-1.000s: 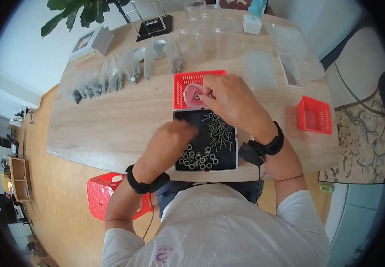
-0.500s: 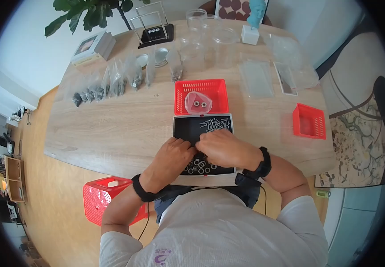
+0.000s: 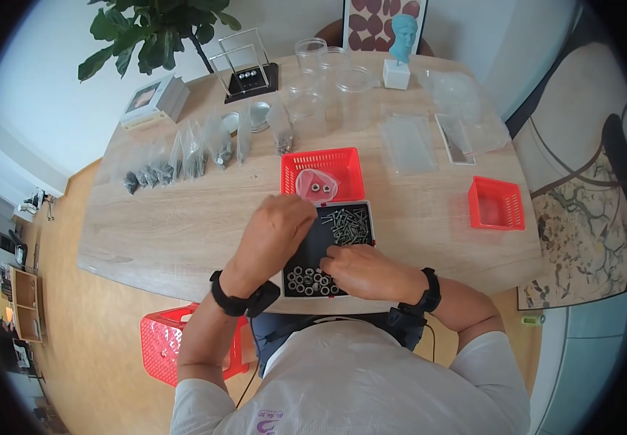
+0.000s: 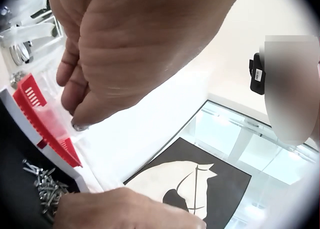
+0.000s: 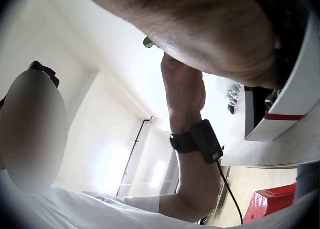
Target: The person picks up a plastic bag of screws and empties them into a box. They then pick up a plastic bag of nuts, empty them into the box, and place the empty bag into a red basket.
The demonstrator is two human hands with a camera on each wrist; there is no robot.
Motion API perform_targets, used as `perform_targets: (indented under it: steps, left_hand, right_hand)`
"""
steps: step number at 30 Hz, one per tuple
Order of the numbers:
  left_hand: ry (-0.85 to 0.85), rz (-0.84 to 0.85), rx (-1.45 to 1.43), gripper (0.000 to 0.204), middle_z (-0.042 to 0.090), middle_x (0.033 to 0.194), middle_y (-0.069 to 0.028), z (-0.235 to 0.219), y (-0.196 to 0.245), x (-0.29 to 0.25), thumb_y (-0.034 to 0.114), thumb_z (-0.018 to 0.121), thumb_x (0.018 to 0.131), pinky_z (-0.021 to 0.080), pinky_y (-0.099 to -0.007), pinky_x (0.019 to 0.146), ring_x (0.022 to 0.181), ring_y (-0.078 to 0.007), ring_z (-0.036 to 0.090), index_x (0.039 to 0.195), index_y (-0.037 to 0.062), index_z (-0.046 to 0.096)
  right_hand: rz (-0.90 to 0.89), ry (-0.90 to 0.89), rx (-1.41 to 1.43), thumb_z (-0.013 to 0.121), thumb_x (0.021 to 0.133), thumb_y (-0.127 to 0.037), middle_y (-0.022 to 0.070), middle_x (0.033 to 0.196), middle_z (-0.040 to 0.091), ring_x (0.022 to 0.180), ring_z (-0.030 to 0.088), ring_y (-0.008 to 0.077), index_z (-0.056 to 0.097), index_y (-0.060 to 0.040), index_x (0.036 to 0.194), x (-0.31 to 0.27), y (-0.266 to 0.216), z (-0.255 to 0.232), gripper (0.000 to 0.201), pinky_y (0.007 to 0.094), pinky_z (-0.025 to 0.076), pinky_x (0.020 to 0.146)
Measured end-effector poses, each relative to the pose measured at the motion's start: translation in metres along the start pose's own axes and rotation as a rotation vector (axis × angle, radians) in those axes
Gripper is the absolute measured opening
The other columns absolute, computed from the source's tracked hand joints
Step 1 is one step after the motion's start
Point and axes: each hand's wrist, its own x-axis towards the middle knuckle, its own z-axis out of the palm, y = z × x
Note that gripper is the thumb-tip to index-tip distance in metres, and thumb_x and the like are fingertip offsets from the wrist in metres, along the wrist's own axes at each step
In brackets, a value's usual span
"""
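Note:
In the head view my left hand point(image 3: 276, 226) is raised over the far left part of a black-lined tray point(image 3: 313, 239), close to a pink bag point(image 3: 306, 190). The left wrist view shows a small shiny metal nut point(image 4: 80, 127) pinched at its fingertips. My right hand point(image 3: 365, 271) reaches low over the tray's near part, fingertips down among loose nuts point(image 3: 304, 281); whether they grip one I cannot tell. Several screws point(image 3: 349, 226) lie heaped in the tray's far right part. Two nuts point(image 3: 320, 188) sit in the open bag, inside a red basket point(image 3: 346, 161).
A smaller red basket point(image 3: 497, 203) stands at the right. Filled clear bags point(image 3: 194, 156) line the table's left side. Behind are clear jars point(image 3: 310, 58), a Newton's cradle point(image 3: 252, 78) and a blue bust point(image 3: 403, 40). Flat plastic bags point(image 3: 409, 143) lie right of centre.
A second nut appeared in the pink bag as my right hand came back to the tray. Both hands met over the nuts; since then my left hand has risen toward the bag.

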Motion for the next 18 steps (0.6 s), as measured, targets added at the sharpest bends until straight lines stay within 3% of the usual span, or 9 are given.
perform_targets:
  steps: [5, 9, 12, 14, 16, 18]
  left_hand:
    - [0.317, -0.079, 0.121, 0.017, 0.071, 0.101, -0.0156, -0.001, 0.003, 0.025, 0.005, 0.072, 0.091, 0.051, -0.0444, 0.085, 0.093, -0.0366, 0.067, 0.107, 0.0017, 0.069]
    - [0.327, -0.141, 0.054, 0.019, 0.071, 0.102, -0.0165, 0.006, 0.005, -0.001, 0.005, 0.072, 0.091, 0.051, -0.0445, 0.085, 0.093, -0.0357, 0.067, 0.11, 0.0006, 0.069]
    - [0.176, -0.153, 0.084, 0.019, 0.071, 0.1, -0.014, 0.015, 0.004, -0.034, 0.004, 0.072, 0.09, 0.051, -0.0449, 0.088, 0.093, -0.0333, 0.067, 0.11, 0.0018, 0.07]
    - [-0.007, -0.051, 0.107, 0.022, 0.073, 0.1, -0.01, 0.024, 0.002, -0.055, 0.003, 0.073, 0.087, 0.049, -0.0437, 0.095, 0.094, -0.0299, 0.068, 0.11, 0.005, 0.072]
    - [-0.04, -0.038, 0.134, 0.025, 0.074, 0.101, -0.008, 0.031, 0.007, -0.069, 0.003, 0.073, 0.085, 0.048, -0.0431, 0.098, 0.095, -0.0282, 0.068, 0.11, 0.0064, 0.073]
    - [-0.088, -0.011, 0.227, 0.033, 0.075, 0.104, -0.0044, 0.039, 0.011, -0.078, 0.002, 0.073, 0.081, 0.046, -0.0408, 0.103, 0.098, -0.0247, 0.068, 0.113, 0.0085, 0.075]
  right_hand:
    - [-0.032, 0.011, 0.005, 0.062, 0.087, 0.002, 0.0223, 0.097, 0.066, 0.091, 0.071, 0.0411, 0.066, 0.0059, 0.098, -0.002, 0.002, 0.004, 0.012, 0.0489, 0.06, 0.08]
    - [-0.04, 0.039, 0.004, 0.063, 0.087, 0.003, 0.0218, 0.096, 0.065, 0.091, 0.07, 0.0409, 0.065, 0.0062, 0.099, -0.007, 0.001, 0.005, 0.013, 0.049, 0.06, 0.079]
    - [-0.031, 0.025, -0.048, 0.063, 0.087, 0.002, 0.0213, 0.096, 0.065, 0.092, 0.069, 0.0406, 0.065, 0.006, 0.099, -0.007, 0.0, 0.004, 0.012, 0.0479, 0.06, 0.079]
    - [-0.015, 0.039, -0.001, 0.064, 0.089, -0.001, 0.0201, 0.096, 0.064, 0.089, 0.07, 0.04, 0.064, 0.0043, 0.099, -0.006, 0.007, 0.007, 0.012, 0.0487, 0.059, 0.076]
    - [0.001, 0.052, 0.044, 0.065, 0.09, -0.004, 0.0189, 0.096, 0.064, 0.085, 0.07, 0.0394, 0.064, 0.0026, 0.099, -0.004, 0.013, 0.002, 0.011, 0.0495, 0.059, 0.074]
    - [-0.111, 0.205, 0.152, 0.069, 0.089, -0.006, 0.0171, 0.093, 0.066, 0.082, 0.07, 0.0367, 0.066, 0.0006, 0.098, 0.005, 0.023, -0.021, 0.012, 0.0465, 0.057, 0.07]
